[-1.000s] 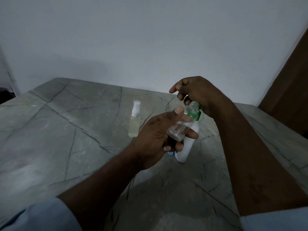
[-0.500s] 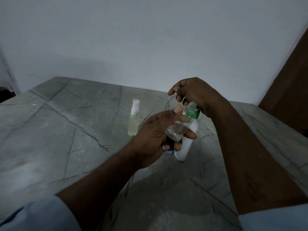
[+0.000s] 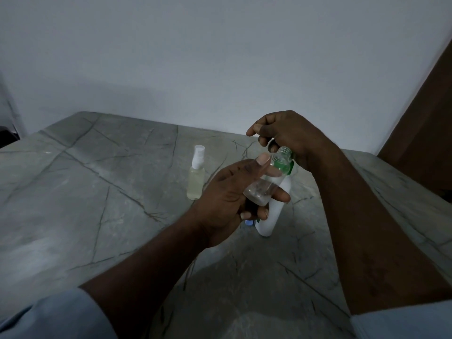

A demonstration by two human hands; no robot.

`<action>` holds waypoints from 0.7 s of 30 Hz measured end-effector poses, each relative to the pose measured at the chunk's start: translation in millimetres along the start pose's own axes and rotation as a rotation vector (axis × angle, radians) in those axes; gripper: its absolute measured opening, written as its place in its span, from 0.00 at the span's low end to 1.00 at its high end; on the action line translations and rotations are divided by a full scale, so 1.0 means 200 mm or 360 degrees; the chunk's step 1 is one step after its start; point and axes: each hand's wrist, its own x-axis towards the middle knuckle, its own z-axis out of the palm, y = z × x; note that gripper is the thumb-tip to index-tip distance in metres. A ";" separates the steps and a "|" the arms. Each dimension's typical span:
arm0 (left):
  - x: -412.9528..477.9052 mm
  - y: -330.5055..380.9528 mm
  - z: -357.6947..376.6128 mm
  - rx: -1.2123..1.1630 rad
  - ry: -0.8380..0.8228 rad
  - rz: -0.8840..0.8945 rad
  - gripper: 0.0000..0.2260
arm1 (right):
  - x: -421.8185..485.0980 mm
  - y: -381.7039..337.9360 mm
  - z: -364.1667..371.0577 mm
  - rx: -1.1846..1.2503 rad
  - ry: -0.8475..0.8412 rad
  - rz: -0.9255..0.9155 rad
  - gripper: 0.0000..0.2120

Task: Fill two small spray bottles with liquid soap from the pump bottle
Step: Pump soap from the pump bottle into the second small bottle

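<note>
Where the grey, dark-veined stone worktop (image 3: pixel 73 192) stretched off to the left, a small clear spray bottle with a white spray cap (image 3: pixel 195 178) stood upright, filled with pale yellowish liquid and well apart from both hands. Right of it, the person's left hand (image 3: pixel 225 199) was clamped on a small clear uncapped bottle (image 3: pixel 263 189), thumb along its side and fingers curled beneath. It was tilted, its threaded neck pointing up and to the right. Little, if any, liquid showed inside. Just behind it a tall white plastic pump bottle with a green collar (image 3: pixel 272 214) stood on the worktop, with a small blue thing (image 3: pixel 249 222) I couldn't make out beside its base. The right hand (image 3: pixel 291 135) sat atop it, fingers curled down around the dark pump head, just above the small bottle's open mouth.
</note>
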 end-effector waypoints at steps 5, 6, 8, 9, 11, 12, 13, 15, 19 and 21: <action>0.00 -0.01 -0.01 0.0032 0.0006 0.0017 0.28 | -0.01 0.01 0.01 0.0005 -0.0071 0.0008 0.10; 0.00 -0.01 -0.01 0.0034 0.0005 0.0019 0.28 | -0.01 0.01 0.01 0.0013 -0.0067 0.0011 0.10; 0.00 -0.01 -0.02 0.0028 0.0004 0.0014 0.28 | 0.00 0.01 0.02 0.0008 -0.0049 0.0014 0.10; 0.00 -0.01 -0.02 0.0029 0.0003 0.0012 0.29 | 0.00 0.01 0.02 -0.0009 -0.0037 0.0017 0.10; 0.01 -0.02 -0.02 0.0037 0.0006 0.0013 0.31 | 0.00 0.01 0.01 -0.0036 -0.0017 0.0024 0.09; 0.01 -0.02 -0.02 0.0031 0.0007 0.0011 0.30 | 0.00 0.00 0.01 -0.0050 0.0003 0.0023 0.09; 0.01 -0.02 -0.02 0.0015 0.0010 0.0009 0.28 | 0.00 0.00 0.00 -0.0073 0.0038 0.0015 0.09; 0.01 -0.02 -0.02 -0.0016 0.0019 0.0004 0.25 | 0.00 -0.01 -0.01 -0.0117 0.0137 -0.0028 0.09; 0.00 -0.02 -0.02 -0.0030 0.0009 -0.0005 0.24 | -0.01 -0.02 -0.01 -0.0103 0.0170 -0.0035 0.10; 0.00 -0.02 -0.02 -0.0020 0.0011 -0.0011 0.25 | -0.02 -0.02 0.00 -0.0103 0.0159 -0.0023 0.10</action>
